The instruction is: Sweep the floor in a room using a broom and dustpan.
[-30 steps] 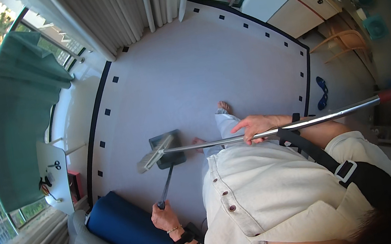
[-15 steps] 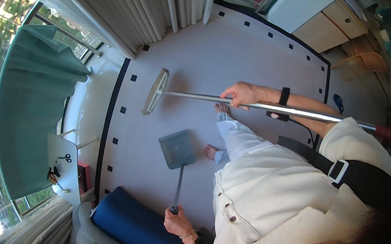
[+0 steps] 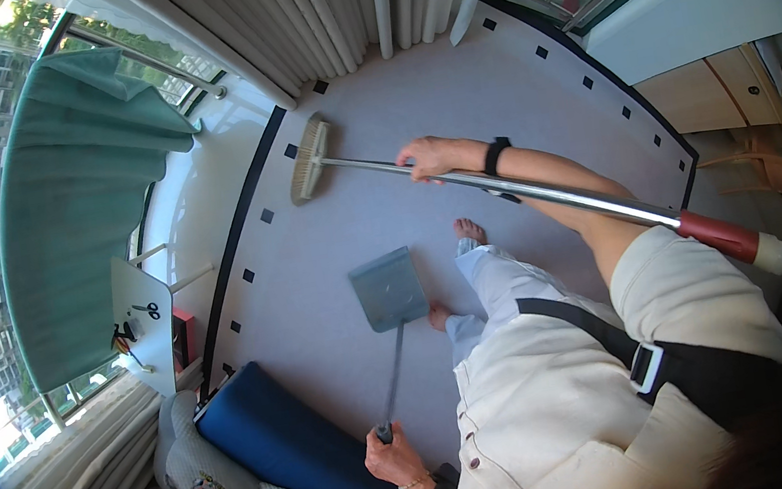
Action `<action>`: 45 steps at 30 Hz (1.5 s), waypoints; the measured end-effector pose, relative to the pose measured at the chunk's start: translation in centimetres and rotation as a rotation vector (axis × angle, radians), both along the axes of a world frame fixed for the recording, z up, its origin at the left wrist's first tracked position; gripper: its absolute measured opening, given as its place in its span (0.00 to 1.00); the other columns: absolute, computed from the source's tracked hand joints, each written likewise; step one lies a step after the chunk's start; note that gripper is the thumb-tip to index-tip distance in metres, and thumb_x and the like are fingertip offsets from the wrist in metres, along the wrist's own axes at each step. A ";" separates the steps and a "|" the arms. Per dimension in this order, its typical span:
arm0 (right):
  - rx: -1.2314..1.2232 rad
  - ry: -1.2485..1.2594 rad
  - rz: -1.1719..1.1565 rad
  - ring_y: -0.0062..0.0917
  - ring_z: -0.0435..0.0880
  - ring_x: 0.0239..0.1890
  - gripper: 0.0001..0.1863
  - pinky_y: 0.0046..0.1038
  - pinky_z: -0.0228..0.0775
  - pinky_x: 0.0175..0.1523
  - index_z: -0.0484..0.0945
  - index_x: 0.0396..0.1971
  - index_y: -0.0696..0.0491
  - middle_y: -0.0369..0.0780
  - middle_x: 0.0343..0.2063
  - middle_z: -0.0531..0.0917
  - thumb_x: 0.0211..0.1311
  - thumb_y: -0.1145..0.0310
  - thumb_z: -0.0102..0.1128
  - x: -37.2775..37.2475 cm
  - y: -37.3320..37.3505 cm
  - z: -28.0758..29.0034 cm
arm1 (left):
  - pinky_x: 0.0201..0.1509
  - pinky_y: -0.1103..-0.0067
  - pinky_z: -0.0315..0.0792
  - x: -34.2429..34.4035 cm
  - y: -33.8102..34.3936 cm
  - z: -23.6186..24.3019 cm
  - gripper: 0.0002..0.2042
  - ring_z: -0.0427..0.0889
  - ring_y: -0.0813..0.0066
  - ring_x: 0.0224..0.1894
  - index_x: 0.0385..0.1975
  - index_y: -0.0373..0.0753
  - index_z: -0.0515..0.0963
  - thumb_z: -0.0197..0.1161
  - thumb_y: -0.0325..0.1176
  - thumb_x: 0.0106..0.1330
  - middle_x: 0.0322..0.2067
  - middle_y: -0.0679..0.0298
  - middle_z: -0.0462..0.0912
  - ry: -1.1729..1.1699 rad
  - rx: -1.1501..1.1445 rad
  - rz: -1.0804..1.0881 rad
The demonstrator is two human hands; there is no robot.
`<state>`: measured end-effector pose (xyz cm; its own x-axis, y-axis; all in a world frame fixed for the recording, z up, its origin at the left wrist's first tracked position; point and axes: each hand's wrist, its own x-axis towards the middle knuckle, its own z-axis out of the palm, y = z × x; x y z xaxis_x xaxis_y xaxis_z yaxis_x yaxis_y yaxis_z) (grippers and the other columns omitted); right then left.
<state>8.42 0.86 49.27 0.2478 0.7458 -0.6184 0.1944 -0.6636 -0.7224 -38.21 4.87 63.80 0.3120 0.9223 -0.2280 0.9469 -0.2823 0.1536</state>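
My right hand [image 3: 433, 155] grips the metal pole of a broom [image 3: 525, 192] with a red grip at its near end. The broom's bristle head [image 3: 310, 159] rests on the pale floor far out, near the black border stripe and the curtains. My left hand [image 3: 398, 458] holds the end of a long handle whose grey dustpan [image 3: 388, 289] lies flat on the floor just left of my bare feet [image 3: 470, 229]. My white trousers and shirt fill the lower right.
A blue cushion [image 3: 291, 452] with a grey pillow [image 3: 197, 471] lies at the lower left. A small white table [image 3: 142, 322] holds scissors beside a teal curtain [image 3: 73, 211]. Pale curtains [image 3: 324, 1] hang at the top. Wooden cabinets [image 3: 712, 90] and a chair [image 3: 754, 170] stand right.
The broom head has swept outward from beside the dustpan to the far floor near the curtains. My right arm has stretched forward. The dustpan has stayed near my feet.
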 end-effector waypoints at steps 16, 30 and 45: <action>-0.201 0.389 -0.447 0.17 0.70 0.11 0.33 0.20 0.63 0.14 0.58 0.59 0.65 0.38 0.16 0.75 0.49 0.76 0.52 -2.2 -21.3 11.5 | 0.29 0.70 0.71 7.2 8.5 1.4 0.13 0.79 0.57 0.24 0.25 0.35 0.78 0.73 0.35 0.43 0.20 0.55 0.80 0.009 0.042 -0.035; 0.073 0.370 -0.249 0.14 0.69 0.10 0.32 0.18 0.61 0.13 0.58 0.59 0.65 0.35 0.16 0.75 0.50 0.76 0.51 -1.1 7.2 5.2 | 0.31 0.70 0.73 6.3 18.6 0.4 0.14 0.81 0.58 0.26 0.28 0.39 0.80 0.72 0.36 0.43 0.23 0.57 0.81 0.040 0.055 -0.069; -0.121 0.297 -0.654 0.15 0.68 0.12 0.27 0.19 0.60 0.15 0.64 0.54 0.65 0.36 0.17 0.73 0.53 0.75 0.54 -1.1 -1.5 6.9 | 0.30 0.69 0.72 9.6 27.5 -1.5 0.14 0.80 0.56 0.26 0.25 0.37 0.79 0.72 0.38 0.43 0.22 0.56 0.80 0.053 -0.057 -0.254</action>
<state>7.32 -0.60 56.15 0.4283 0.4249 -0.7975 -0.4620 -0.6555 -0.5973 -28.61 32.34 62.34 0.5183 0.8011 -0.2993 0.8538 -0.5044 0.1285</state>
